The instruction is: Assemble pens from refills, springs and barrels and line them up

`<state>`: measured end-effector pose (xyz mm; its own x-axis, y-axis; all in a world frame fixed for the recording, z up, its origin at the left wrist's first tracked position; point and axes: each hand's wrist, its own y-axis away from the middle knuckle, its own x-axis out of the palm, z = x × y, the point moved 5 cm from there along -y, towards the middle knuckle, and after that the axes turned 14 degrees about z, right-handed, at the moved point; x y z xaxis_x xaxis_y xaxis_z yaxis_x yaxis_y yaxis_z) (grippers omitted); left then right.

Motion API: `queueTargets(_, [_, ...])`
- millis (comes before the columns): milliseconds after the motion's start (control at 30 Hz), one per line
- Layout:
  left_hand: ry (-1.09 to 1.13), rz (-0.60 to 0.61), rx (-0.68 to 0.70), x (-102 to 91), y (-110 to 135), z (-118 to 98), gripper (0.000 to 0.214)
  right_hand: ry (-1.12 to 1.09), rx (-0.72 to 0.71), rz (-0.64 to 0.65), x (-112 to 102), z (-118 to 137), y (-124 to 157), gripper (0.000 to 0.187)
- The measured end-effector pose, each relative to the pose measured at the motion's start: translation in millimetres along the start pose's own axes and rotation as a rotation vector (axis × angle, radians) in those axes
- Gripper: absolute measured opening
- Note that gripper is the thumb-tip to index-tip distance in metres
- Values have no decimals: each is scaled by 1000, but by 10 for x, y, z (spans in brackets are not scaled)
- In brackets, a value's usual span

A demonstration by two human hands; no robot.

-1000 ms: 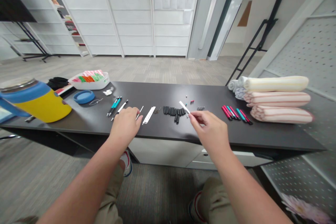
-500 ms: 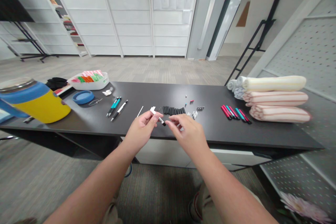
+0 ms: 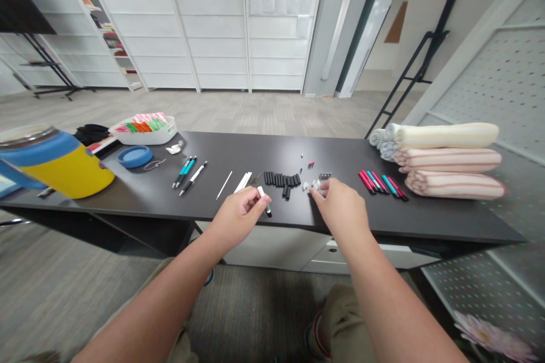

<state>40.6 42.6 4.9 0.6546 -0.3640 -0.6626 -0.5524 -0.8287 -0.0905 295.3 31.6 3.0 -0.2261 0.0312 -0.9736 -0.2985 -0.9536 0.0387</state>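
Between the thumb and fingers of my left hand is a white pen barrel with a black lower end, held above the front of the desk. My right hand reaches down to a group of small clear-white pen parts, fingertips together; whether one is pinched is hidden. Several black rubber grips lie in a row between the hands, with a few more in front of it. Left of them are thin springs, white refill-like sticks and one separate thin white stick.
Small metal tips sit behind my right hand. Pink and teal barrels lie farther right, beside rolled towels. On the left are finished-looking pens, a blue lid, a white basket and a large yellow-blue mug.
My right hand has moved right, away from the barrel, to the small clear-white parts. My left hand has turned the barrel more upright and lowered slightly.
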Motion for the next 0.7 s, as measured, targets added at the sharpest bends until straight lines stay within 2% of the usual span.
queueTargets(233, [-2, 11, -5, 19, -1, -7, 35, 24, -19, 9, 11, -24, -12, 19])
queueTargets(333, [-3, 15, -4, 13, 2, -18, 35, -27, -64, -50, -4, -13, 10, 17])
queueTargets(500, [-8, 20, 6, 6, 5, -54, 35, -156, -222, -147, 22, 115, 31, 14])
queueTargets(700, [-11, 36, -4, 3, 13, -72, 32, -142, -236, -152, 84, 187, -8, 14])
